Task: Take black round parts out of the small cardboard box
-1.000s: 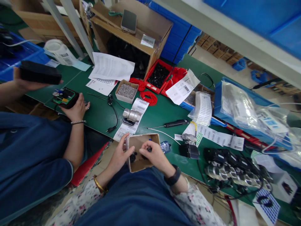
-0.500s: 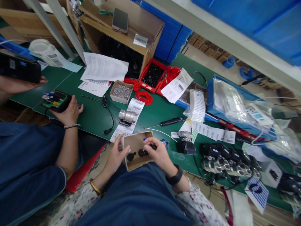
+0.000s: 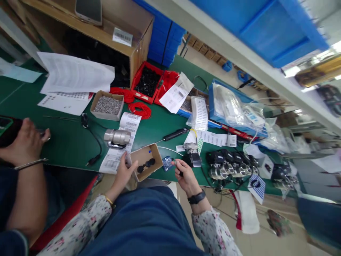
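My left hand (image 3: 124, 174) grips the left side of a small cardboard box (image 3: 138, 155), tilted toward me at the bench edge. Inside the box lie a few black plastic pieces (image 3: 145, 165) and a tiny blue piece (image 3: 150, 152). To the right of the box, my right hand (image 3: 186, 177) pinches a small black part (image 3: 181, 173), mostly covered by the fingers. A blue printed packet (image 3: 167, 163) lies between the box and that hand. Just beyond is a metal valve with a black housing (image 3: 192, 159).
A steel valve (image 3: 117, 137) rests on a label strip (image 3: 130, 122). Behind are a box of screws (image 3: 108, 106), a red bin (image 3: 146, 81) and an electric screwdriver (image 3: 176, 134). Several valve units (image 3: 226, 165) line the right. A co-worker's hand (image 3: 23, 142) is at left.
My right hand has come out of the box with a small black part and moved right. The box stays in my left hand. The view has swung to the right.
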`<state>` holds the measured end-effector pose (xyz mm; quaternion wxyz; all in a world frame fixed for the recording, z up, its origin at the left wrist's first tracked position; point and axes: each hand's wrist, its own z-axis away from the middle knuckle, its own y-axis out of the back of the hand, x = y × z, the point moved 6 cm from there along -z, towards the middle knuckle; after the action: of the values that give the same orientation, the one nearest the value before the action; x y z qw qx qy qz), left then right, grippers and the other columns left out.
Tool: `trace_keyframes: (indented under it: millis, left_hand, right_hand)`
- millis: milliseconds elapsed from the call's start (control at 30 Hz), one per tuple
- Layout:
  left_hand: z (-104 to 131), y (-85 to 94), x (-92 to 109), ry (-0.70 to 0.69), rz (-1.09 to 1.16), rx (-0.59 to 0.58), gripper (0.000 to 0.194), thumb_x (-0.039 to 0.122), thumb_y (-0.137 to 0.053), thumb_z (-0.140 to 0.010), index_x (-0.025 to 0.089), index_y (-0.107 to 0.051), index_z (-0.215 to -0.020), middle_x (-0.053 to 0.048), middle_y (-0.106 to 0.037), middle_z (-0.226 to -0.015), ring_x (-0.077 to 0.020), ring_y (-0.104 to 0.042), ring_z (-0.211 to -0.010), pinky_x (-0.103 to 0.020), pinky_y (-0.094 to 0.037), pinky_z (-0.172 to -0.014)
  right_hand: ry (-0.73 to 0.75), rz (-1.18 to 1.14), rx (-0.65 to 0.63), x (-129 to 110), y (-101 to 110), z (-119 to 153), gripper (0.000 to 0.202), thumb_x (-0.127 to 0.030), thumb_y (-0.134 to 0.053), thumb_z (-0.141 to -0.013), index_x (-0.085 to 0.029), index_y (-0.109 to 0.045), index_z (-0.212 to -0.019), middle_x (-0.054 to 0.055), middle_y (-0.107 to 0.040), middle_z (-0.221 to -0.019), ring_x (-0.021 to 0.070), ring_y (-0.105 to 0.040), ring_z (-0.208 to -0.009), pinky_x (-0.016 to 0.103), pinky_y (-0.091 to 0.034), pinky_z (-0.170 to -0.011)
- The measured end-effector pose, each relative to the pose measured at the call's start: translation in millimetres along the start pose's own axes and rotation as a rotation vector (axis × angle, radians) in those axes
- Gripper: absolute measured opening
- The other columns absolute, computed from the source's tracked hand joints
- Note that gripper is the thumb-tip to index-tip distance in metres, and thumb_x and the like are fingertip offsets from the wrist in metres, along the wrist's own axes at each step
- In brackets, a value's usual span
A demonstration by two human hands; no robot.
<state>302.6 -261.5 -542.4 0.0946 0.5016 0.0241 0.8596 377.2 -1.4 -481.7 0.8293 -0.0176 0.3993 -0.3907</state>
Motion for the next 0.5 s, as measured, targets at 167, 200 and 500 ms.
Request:
trace_keyframes:
  millis: [167, 200, 500]
  left_hand:
    - [-9.2, -2.2, 9.5, 0.036, 0.032, -0.004, 0.095, 0.059, -0.065, -0.068, 0.020, -0.021, -0.142, -0.017, -0.049, -0.123, -0.0305, -0.057, -0.103, -0.049, -0.045, -0.092]
    - [-10.4, -3.7, 11.9, 0.053, 0.035, -0.002, 0.096, 0.059, -0.066, -0.067, 0.020, -0.022, -0.142, -0.016, -0.050, -0.122, -0.0308, -0.057, -0.103, -0.050, -0.045, -0.093]
    - [-31.7, -16.5, 2.9, 0.057, -0.055, -0.018, 0.096, 0.066, -0.063, -0.063, 0.021, -0.028, -0.140, -0.015, -0.044, -0.135, -0.0350, -0.047, -0.121, -0.049, -0.040, -0.102]
  right_hand:
    - [0.065, -0.074, 0.006, -21.9, 3.7, -7.5, 0.046, -0.034, -0.087, -0.057, -0.015, -0.052, -0.079, 0.011, -0.068, -0.093, 0.0029, -0.039, -0.045, 0.013, -0.030, -0.040]
    - [0.072, -0.084, 0.004, -26.8, 4.6, -9.5, 0.046, -0.034, -0.086, -0.057, -0.015, -0.051, -0.080, 0.012, -0.067, -0.095, 0.0030, -0.040, -0.045, 0.013, -0.031, -0.041]
    - [0.180, -0.121, 0.092, -49.0, 27.3, -23.1, 0.049, -0.038, -0.085, -0.055, -0.016, -0.048, -0.078, 0.009, -0.067, -0.085, 0.0043, -0.040, -0.044, 0.014, -0.027, -0.039]
